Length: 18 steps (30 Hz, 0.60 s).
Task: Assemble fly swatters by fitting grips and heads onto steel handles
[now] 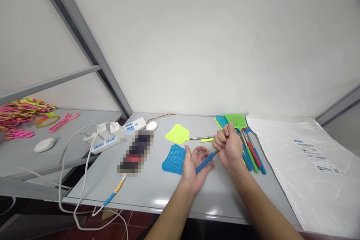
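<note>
My left hand (192, 168) is palm up with loosely curled fingers, and the blue handle (205, 162) of a fly swatter lies across it. My right hand (229, 146) is closed in a fist round that swatter's thin metal rod. Left of my hands, a blue mesh swatter head (173, 159) shows, partly covered by my left hand; I cannot tell which swatter it belongs to. A yellow fly swatter (177, 134) lies flat just behind. Beyond my right hand sit several stacked swatters, with a green mesh head (236, 120) on top and a red handle (254, 154) among them.
A white plastic mailing bag (298, 172) covers the table's right side. To the left are a pixelated dark object (136, 153) on a cable, power strips (105, 142) and a white round device (152, 126). Bright stretchy toys (21, 116) lie on the far-left shelf.
</note>
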Each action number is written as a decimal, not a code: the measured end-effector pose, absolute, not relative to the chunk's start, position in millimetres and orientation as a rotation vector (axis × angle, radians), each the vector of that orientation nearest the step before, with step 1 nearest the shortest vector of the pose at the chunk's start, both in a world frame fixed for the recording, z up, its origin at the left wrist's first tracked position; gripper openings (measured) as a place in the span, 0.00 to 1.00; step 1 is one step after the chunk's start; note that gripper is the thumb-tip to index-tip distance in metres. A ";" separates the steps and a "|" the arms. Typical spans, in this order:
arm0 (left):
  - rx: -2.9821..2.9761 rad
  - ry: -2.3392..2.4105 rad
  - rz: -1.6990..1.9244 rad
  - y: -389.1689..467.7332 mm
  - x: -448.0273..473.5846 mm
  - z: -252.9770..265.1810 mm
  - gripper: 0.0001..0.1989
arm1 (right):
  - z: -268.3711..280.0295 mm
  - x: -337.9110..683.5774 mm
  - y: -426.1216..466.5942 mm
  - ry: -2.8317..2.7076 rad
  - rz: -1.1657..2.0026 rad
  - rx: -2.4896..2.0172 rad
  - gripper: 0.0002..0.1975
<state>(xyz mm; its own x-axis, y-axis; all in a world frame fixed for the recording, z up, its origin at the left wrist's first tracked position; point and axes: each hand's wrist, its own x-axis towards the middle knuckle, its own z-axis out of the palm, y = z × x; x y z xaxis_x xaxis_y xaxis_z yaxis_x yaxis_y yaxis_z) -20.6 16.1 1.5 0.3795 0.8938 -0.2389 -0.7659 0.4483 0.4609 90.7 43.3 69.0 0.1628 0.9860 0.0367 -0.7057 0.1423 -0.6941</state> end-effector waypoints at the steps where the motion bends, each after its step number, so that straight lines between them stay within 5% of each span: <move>1: 0.290 0.489 1.093 17.0 -20.8 1.1 0.27 | 68.2 87.1 41.3 -0.571 1.309 -0.610 0.21; 18: 0.261 0.518 1.150 14.0 -24.2 0.3 0.28 | 60.8 46.3 21.6 -0.697 1.351 -0.672 0.22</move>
<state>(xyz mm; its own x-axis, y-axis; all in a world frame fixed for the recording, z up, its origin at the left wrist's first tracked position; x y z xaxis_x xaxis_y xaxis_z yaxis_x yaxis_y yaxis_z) -24.2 14.0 0.3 0.3091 0.9160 -0.2558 -0.7987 0.3961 0.4529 46.3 21.6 60.8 0.0868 0.9945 0.0591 -0.6244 0.1005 -0.7746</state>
